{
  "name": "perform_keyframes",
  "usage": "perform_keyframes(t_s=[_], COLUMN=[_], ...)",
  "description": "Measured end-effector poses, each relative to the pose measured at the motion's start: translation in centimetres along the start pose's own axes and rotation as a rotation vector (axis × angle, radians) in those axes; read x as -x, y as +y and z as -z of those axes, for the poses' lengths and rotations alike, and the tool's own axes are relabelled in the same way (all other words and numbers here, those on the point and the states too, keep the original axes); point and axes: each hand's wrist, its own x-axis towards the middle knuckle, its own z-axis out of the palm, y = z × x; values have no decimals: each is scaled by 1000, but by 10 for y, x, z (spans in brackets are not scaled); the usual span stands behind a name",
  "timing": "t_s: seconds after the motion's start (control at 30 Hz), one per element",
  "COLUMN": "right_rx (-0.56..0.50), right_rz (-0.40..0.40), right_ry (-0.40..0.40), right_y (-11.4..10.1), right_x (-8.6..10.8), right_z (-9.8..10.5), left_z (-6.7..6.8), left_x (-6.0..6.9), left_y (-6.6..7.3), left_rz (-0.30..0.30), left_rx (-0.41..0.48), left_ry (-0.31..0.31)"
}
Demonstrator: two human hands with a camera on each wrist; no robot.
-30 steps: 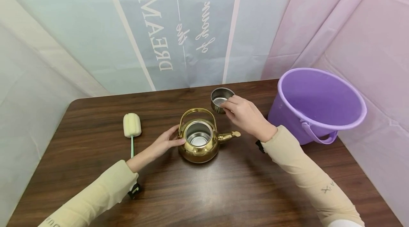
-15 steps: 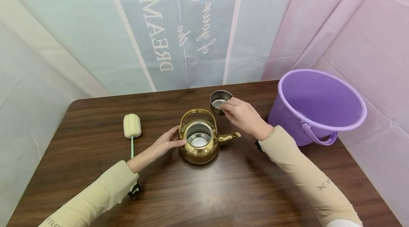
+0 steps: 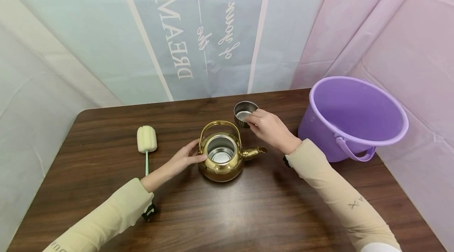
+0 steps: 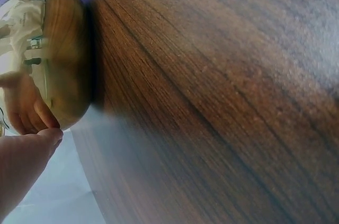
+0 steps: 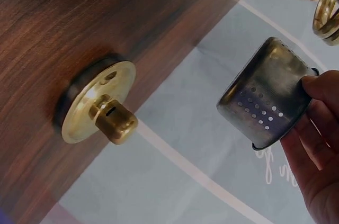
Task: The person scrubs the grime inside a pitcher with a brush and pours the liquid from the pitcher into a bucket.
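- The left hand (image 3: 181, 161) holds the brass kettle (image 3: 221, 172) by its near side, thumb on the body and fingers passing behind the handle joint; their tips are hidden.
- The kettle stands upright between the two hands, its mouth uncovered, its handle (image 3: 219, 122) raised and its spout (image 3: 252, 152) aimed toward the right forearm's side.
- The right hand (image 3: 272, 129) pinches the perforated metal strainer (image 3: 245, 114) at its wall, just past the spout; the strainer looks lifted off the table (image 3: 227, 220).
- The brass lid (image 5: 100, 102) lies on the table near the right hand, seen only in that wrist's view.
- Left of the left hand lies the sponge brush (image 3: 146, 139), untouched; right of the right hand stands the purple bucket (image 3: 313, 126).
- Judging by this layout, opening the kettle is done; strainer and lid are both apart from it, neither fitted.
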Motion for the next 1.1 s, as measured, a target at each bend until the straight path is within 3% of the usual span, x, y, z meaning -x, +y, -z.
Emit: perform_keyframes(t_s=[0.47,1.1], right_rx=[-12,-6], right_rz=[10,-51], right_ry=[-11,-90], right_y=[10,17], right_x=[3,5], right_z=[-13,-28], left_z=[-1,-1], left_x=[0,0], left_y=[-1,-2], left_rz=[0,7], left_rx=[-4,-17], left_ry=[-2,11])
